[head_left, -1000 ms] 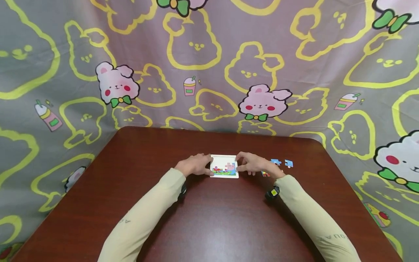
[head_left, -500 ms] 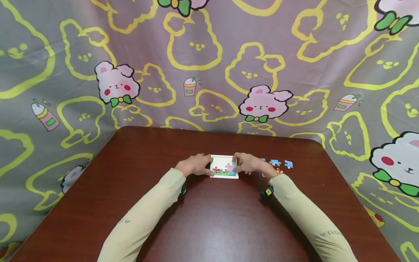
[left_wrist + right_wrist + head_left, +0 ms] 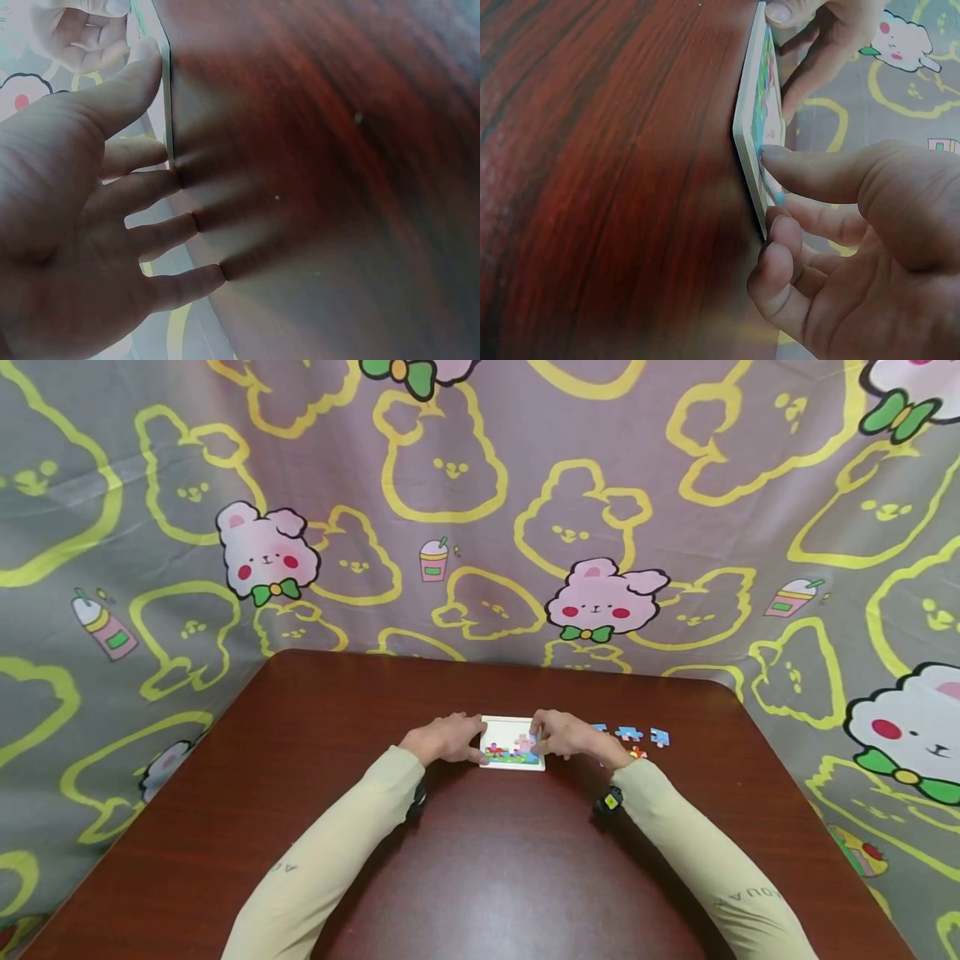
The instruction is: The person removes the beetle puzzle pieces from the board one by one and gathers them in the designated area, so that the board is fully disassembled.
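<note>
A small white puzzle tray (image 3: 501, 727) lies on the table, with a colourful picture along its lower part and bare white above. My left hand (image 3: 448, 737) rests at its left side, thumb on the rim and the other fingers extended, tips down at the tray edge and table in the left wrist view. At the tray's right side my right hand (image 3: 564, 732) pinches a jigsaw piece (image 3: 524, 742) with pink and blue on it between thumb and index finger. The right wrist view shows that thumb on the picture, the other fingers curled; much of the piece is hidden.
Several loose jigsaw pieces lie right of the tray, among them a blue one (image 3: 628, 733), another blue one (image 3: 659, 737) and an orange one (image 3: 637, 752). The brown table (image 3: 480, 860) ends at a patterned cloth (image 3: 480, 543) behind and at the sides.
My right hand has moved slightly left, from the tray's right edge onto the picture's right part. More loose pieces show beside it. The left hand has stayed put.
</note>
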Demonstrator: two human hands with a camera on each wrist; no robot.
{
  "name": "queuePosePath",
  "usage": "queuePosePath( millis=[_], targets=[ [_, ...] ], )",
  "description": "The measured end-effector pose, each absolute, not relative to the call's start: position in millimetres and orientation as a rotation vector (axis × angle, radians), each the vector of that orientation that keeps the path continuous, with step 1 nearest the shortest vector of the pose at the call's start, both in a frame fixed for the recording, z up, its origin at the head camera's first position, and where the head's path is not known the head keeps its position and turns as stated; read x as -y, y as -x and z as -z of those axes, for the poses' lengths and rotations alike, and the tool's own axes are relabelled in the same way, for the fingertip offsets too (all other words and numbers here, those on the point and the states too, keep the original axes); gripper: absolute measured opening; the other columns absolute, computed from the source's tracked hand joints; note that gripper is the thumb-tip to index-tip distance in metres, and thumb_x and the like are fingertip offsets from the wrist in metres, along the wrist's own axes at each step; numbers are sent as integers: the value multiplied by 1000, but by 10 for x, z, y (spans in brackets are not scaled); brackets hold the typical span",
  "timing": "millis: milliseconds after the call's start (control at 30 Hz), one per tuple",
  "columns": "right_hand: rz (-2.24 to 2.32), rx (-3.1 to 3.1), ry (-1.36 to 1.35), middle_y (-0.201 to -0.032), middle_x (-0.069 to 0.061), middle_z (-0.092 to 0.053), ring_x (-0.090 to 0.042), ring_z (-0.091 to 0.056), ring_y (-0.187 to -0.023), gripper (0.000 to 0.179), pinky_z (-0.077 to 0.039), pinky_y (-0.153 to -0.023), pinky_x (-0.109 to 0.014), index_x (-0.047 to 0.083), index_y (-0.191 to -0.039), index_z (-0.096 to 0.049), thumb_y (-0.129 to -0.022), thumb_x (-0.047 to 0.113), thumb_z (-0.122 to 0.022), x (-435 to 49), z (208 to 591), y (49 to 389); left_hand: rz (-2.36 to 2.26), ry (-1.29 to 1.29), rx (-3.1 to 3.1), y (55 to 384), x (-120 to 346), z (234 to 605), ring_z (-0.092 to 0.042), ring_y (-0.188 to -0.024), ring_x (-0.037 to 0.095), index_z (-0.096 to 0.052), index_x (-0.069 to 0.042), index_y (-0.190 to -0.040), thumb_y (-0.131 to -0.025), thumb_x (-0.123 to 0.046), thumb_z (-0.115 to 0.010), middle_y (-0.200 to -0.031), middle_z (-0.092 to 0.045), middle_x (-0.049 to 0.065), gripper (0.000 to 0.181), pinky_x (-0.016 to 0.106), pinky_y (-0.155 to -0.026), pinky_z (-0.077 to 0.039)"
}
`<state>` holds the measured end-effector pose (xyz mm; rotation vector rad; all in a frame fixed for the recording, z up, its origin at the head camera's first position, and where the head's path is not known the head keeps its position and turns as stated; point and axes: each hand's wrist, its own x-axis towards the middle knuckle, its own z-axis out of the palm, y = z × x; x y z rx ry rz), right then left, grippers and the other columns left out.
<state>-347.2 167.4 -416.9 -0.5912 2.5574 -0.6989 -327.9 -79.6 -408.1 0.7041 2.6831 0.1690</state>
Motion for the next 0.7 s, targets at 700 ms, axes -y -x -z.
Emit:
queuePosePath(
  millis=[700],
  targets=[
    [680,-2600,652,-83,-6,-63,-14,-52,-50,14,-45,-47,-26,8,-104,-60,-93,14,-68,-1564,4158,3425,-166,-725,-2677,3239,829,4068,-31,-147,33,-49,-17,-142,-92,-50,-63,-160,-33,8,61,53,-112,-37]
  ],
)
